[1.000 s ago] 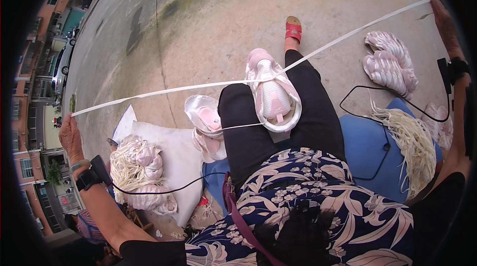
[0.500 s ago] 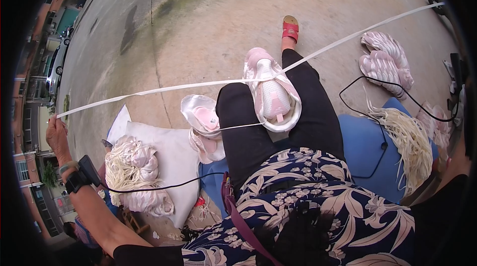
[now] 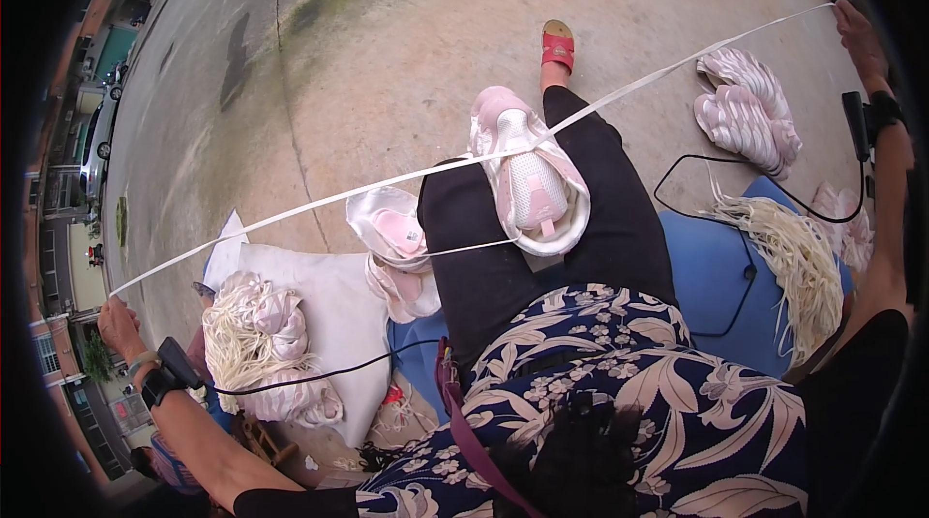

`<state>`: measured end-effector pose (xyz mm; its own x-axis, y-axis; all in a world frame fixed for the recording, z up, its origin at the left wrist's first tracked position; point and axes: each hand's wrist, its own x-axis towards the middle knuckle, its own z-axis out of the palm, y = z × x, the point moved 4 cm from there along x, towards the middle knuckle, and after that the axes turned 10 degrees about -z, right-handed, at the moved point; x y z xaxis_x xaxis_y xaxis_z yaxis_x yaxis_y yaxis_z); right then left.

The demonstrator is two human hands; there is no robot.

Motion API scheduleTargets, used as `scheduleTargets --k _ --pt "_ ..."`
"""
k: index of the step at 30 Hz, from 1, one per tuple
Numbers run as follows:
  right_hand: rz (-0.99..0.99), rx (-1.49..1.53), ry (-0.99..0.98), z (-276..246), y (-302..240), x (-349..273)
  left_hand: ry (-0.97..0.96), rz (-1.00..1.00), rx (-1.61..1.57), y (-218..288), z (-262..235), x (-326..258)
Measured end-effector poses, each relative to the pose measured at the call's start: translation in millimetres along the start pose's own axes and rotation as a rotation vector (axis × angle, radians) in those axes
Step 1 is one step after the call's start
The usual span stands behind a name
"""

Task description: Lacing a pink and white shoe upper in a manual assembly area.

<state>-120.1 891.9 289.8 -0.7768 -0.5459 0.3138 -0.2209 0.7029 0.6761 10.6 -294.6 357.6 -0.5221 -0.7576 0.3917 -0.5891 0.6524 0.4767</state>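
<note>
A pink and white shoe upper (image 3: pixel 535 179) with a mesh tongue rests across my thighs, its toe pointing away from me. From its lacing area a white shoelace (image 3: pixel 619 92) runs out to both sides, pulled nearly straight. My left hand (image 3: pixel 120 328) is closed on the lace's left end, far out at the left. Up at the right rim, my right hand (image 3: pixel 859 38) grips the other end with fingers pressed together. A thin cord joins the shoe upper to another pink and white upper (image 3: pixel 384 204) beside my left thigh.
Left, a bundle of cream laces (image 3: pixel 232 325) and uppers lies on a white sheet (image 3: pixel 348 296). Right, more cream laces (image 3: pixel 794 262) hang over a blue surface (image 3: pixel 702 276); stacked uppers (image 3: pixel 745 112) lie on the ground. Black cables (image 3: pixel 692 158) run from both wrists.
My right hand has come into view at the upper right, holding the lace. My left hand has dropped lower, and the lace's left part now slopes more steeply.
</note>
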Motion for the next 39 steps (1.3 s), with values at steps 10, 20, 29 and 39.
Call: scheduleTargets --k 10,20,29,39 --pt "0.735 1.61 -0.775 -25.0 -338.4 28.8 -1.346 -0.21 -0.013 86.9 183.5 -309.4" --pt "0.831 2.358 -0.662 -90.3 -506.5 111.2 -0.891 1.07 -0.502 261.0 219.3 -491.5" --pt "0.844 2.539 -0.307 -88.2 -520.6 131.3 -0.729 1.133 -0.398 262.8 231.5 -512.3" --pt "0.76 2.267 -0.055 -82.6 -527.1 132.4 -0.757 1.075 -0.467 255.6 239.8 -512.7"
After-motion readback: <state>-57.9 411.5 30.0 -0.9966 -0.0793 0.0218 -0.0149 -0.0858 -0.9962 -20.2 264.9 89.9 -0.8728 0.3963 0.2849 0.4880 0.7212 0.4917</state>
